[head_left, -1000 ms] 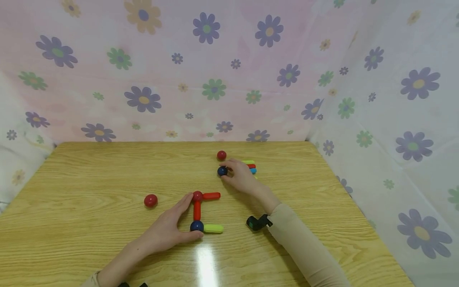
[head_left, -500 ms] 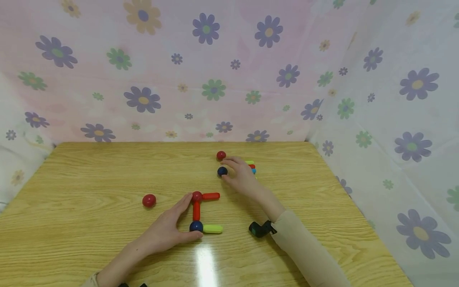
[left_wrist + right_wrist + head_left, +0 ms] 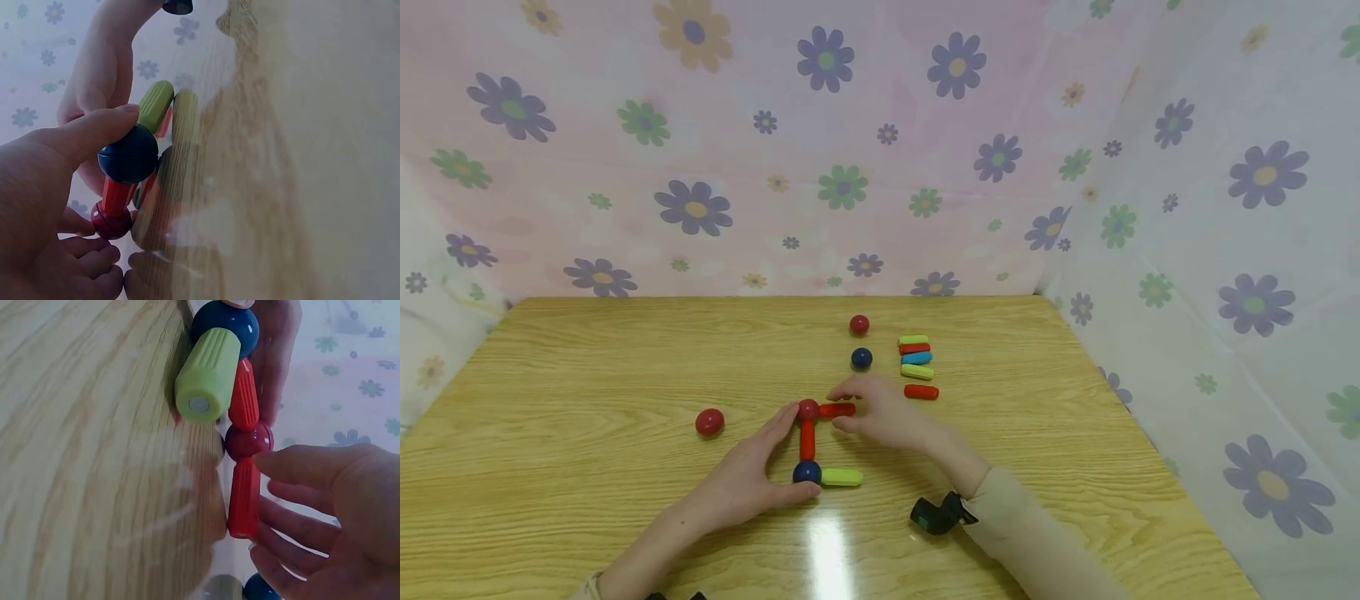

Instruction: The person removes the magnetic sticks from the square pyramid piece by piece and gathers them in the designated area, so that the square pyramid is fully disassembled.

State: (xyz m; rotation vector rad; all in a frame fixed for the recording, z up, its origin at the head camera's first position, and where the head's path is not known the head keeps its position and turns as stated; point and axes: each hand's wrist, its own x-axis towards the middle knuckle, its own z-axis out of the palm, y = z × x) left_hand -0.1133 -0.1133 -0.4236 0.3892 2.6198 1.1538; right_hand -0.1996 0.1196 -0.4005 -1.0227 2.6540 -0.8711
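A flat shape of magnetic balls and rods lies in front of me: a blue ball (image 3: 807,472) with a yellow-green rod (image 3: 842,477), an upright-running red rod (image 3: 807,440), then a red ball (image 3: 808,410) with a second red rod (image 3: 837,410). My left hand (image 3: 741,479) holds this shape from the left, thumb against the blue ball and fingertips at the red ball. Thumb and fingers of my right hand (image 3: 887,412) stand loosely either side of the second red rod; whether they touch it is unclear. The left wrist view shows the blue ball (image 3: 128,155) under the thumb.
A loose red ball (image 3: 710,422) lies left. Farther back are another red ball (image 3: 860,324) and a blue ball (image 3: 862,358). Several rods (image 3: 916,358) lie side by side to their right, with a single red rod (image 3: 921,392) nearer. Flowered cloth (image 3: 737,150) hangs behind the table.
My right hand has left the far blue ball and come nearer, to the second red rod. The rods it had covered now show. The left hand stays on the shape.
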